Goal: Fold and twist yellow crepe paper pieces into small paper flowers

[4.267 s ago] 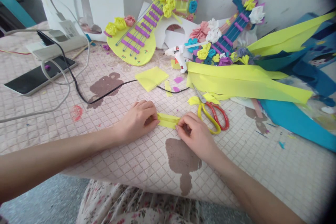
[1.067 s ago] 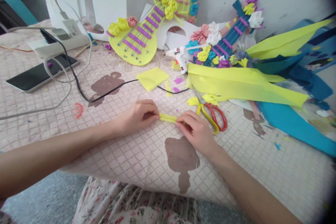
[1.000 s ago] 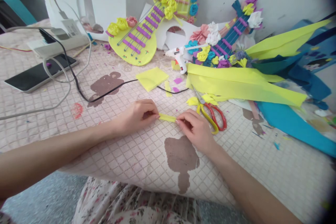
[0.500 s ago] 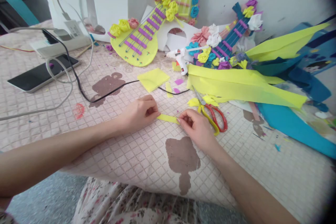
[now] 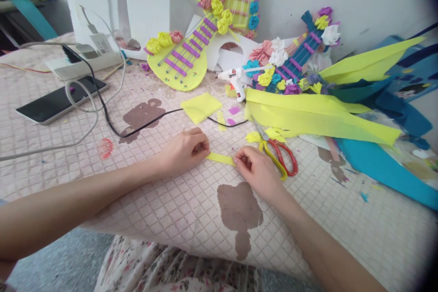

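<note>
A narrow yellow paper strip (image 5: 221, 159) stretches between my two hands, just above or on the quilted table cover (image 5: 164, 210). My left hand (image 5: 188, 148) pinches its left end, fingers curled. Its right end is held between the thumb and fingertips of my right hand (image 5: 255, 166). Scissors (image 5: 278, 155) with one yellow and one red handle lie beside my right hand, blades pointing away. Beyond my left hand rests a square of yellow paper (image 5: 201, 107) over a black cord (image 5: 153, 124).
A white glue gun (image 5: 236, 83) stands behind, near yellow crepe paper (image 5: 308, 112) and a blue sheet (image 5: 383, 166). Paper-flowered guitar shapes (image 5: 181, 66) lean at the wall. On the left are a phone (image 5: 61, 99), a power strip (image 5: 85, 63) and a looping white cable (image 5: 80, 139).
Both hands keep their pinch on the strip. The whole view has shifted slightly, with the scene a little lower and to the right; the hands barely move.
</note>
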{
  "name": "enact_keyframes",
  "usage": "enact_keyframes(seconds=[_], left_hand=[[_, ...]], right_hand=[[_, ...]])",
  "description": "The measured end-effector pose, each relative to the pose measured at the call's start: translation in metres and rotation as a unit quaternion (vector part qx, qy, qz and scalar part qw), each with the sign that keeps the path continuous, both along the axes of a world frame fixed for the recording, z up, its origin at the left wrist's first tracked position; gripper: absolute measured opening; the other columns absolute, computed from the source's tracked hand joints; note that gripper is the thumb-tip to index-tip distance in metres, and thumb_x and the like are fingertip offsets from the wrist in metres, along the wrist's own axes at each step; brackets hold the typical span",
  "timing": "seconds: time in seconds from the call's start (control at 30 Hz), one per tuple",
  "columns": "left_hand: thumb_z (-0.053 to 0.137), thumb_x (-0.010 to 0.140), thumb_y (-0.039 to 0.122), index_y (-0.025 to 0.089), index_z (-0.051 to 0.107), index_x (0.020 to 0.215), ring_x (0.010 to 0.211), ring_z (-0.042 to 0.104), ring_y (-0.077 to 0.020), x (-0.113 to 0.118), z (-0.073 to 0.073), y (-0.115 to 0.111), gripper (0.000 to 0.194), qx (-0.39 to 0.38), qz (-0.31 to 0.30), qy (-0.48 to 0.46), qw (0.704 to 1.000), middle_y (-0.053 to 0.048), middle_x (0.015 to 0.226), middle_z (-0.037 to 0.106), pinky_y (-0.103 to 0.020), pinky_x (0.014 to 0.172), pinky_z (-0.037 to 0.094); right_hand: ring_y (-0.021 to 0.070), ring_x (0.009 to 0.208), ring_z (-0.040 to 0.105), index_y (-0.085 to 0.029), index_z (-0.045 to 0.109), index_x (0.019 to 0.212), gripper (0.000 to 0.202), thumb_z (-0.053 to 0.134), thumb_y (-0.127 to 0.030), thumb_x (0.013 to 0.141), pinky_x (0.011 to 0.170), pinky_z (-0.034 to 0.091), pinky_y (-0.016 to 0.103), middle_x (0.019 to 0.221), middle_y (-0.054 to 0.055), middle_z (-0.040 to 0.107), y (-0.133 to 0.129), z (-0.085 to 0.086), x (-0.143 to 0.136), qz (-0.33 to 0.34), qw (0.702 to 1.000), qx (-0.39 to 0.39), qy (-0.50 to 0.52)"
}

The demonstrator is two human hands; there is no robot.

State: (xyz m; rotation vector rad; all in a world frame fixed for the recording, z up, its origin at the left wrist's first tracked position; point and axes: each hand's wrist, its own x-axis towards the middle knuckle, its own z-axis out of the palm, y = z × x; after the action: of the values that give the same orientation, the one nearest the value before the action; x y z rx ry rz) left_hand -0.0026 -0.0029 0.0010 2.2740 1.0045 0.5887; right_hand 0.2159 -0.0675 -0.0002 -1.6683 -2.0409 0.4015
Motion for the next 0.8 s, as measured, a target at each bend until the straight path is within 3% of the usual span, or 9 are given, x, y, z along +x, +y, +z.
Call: enact_keyframes(seconds=[0.33,0.8], left_hand=[[0.056,0.078,0.013,0.013,0.058,0.072,0.062,0.050,-0.0081,0.0009,0.0004,0.0007,0.006,0.010,0.007,0.023,1.000,-0.001,0.079,0.053,-0.022,0.059,0.041],[0.055,0.080,0.013,0.014,0.059,0.080,0.063,0.051,-0.0078,0.0023,0.0006,0.0006,0.005,0.005,0.002,0.032,0.999,-0.001,0.085,0.054,-0.023,0.062,0.043]], right_hand=[[0.0150,0.067,0.052,-0.020,0.049,0.073,0.011,0.052,-0.017,0.083,0.061,0.039,0.028,0.071,-0.001,0.055,0.0004,-0.0034,-0.0006,-0.001,1.000,-0.003,-0.019],[0.0167,0.073,0.052,-0.021,0.047,0.074,0.012,0.052,-0.012,0.082,0.066,0.041,0.030,0.078,0.001,0.054,0.0018,-0.0013,0.0005,0.004,1.000,-0.007,-0.013]])
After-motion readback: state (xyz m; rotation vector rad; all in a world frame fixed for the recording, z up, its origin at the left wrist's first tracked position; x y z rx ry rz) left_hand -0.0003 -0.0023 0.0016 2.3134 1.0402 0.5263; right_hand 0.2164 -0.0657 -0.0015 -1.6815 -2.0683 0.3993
